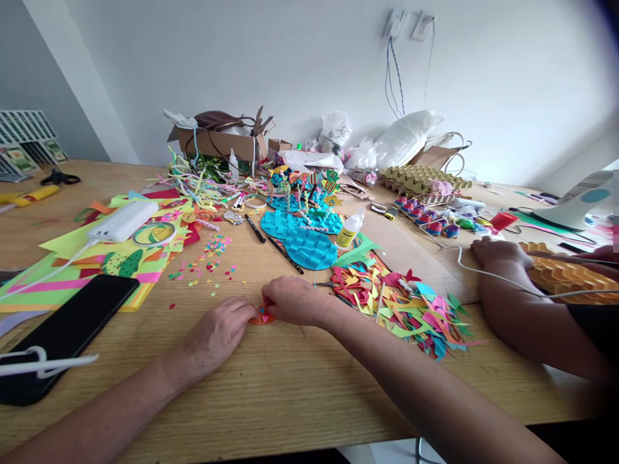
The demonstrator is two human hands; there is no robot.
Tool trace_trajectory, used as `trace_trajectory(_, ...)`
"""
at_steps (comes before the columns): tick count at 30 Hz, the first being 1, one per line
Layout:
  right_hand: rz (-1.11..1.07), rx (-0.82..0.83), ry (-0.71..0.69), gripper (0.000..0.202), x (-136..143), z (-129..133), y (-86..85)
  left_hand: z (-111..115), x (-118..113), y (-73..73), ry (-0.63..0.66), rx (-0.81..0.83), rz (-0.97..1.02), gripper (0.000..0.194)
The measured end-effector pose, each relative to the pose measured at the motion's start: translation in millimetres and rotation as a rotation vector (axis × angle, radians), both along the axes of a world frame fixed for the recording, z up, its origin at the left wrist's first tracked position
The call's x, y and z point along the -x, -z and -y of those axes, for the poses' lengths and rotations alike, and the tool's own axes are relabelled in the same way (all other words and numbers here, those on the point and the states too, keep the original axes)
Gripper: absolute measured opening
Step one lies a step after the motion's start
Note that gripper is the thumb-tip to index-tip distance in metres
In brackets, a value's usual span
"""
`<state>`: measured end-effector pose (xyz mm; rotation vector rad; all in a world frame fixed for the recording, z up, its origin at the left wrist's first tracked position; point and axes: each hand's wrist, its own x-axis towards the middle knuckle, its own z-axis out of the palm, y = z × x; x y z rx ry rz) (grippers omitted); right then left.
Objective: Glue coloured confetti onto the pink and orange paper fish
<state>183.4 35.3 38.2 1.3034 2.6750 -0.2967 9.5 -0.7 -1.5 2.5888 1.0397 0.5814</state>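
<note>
Pinching a small orange paper piece (262, 318) just below frame centre, in the nearly closed grip of left hand (213, 332) and right hand (296, 301), below a blue paper oval (311, 249) on the desk (207, 412).

Craft workspace; loose paper scraps (401, 316), glue bottle (350, 231), wooden table (242, 399)

Phone (91, 316): toward the table's (271, 406) near left corner, partly on the paper sheets (62, 243).
Power bank (124, 221): on the paper sheets, behind the phone.
Scissors (58, 177): near the back left corner, behind the paper sheets.
Box (225, 143): along the back edge, left of centre.
Egg tray (420, 182): toward the back edge, right of the box.
Disc (311, 248): near the centre, just left of the glue bottle (349, 232).
Paper scraps (396, 312): right of centre, before the glue bottle.
Paper piece (264, 316): between left hand (217, 335) and right hand (294, 301), toward the near edge.
</note>
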Motion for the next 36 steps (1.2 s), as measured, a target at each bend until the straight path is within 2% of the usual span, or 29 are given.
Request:
trace_trajectory(7, -0.080, 0.004, 0.043, 0.021, -5.0, -0.2, -6.6, 0.4, -0.3, 0.4, 0.001, -0.009, 0.030, 0.028)
trace_trajectory(13, -0.144, 0.096, 0.027, 0.022, -8.6, 6.6, -7.0, -1.5, -0.4, 2.0, 0.017, -0.018, 0.058, 0.029)
trace_trajectory(36, -0.126, 0.099, 0.078, 0.027, -1.6, 5.1, -4.4, -0.4, -0.5, 1.3, 0.006, -0.063, 0.038, 0.028)
